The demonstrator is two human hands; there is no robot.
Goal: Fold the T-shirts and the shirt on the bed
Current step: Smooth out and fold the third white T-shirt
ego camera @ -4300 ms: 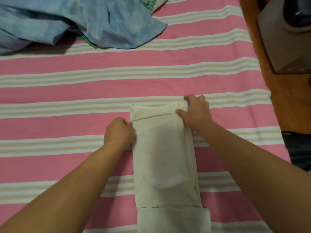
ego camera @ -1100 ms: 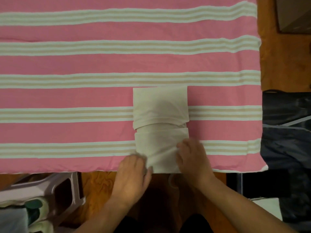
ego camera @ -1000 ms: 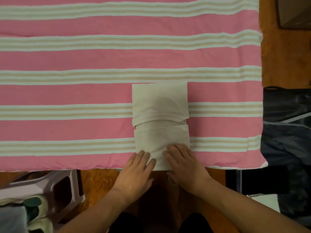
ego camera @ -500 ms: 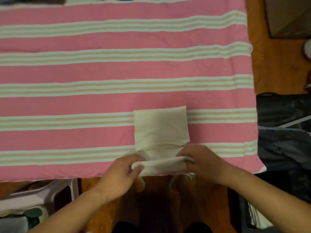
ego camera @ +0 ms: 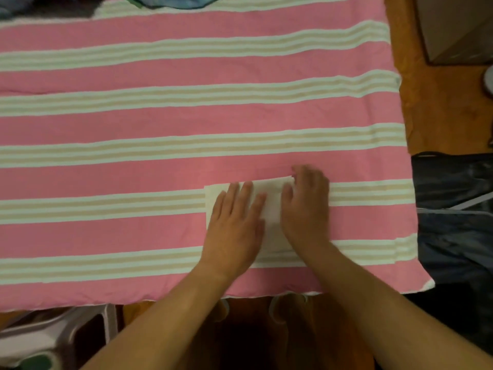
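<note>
Pink bedding with cream and tan stripes covers the bed (ego camera: 160,124), with orange wooden floor (ego camera: 440,108) past its right edge. A folded white T-shirt (ego camera: 269,201) lies as a small rectangle near the bed's front edge, toward the front right corner. My left hand (ego camera: 233,228) lies flat on it, fingers straight and spread. My right hand (ego camera: 306,209) presses on its right side, fingers loosely bent over the far right corner. More clothes (ego camera: 170,0), blue and green, sit at the far edge. Dark cloth (ego camera: 453,209) lies beside the right edge.
</note>
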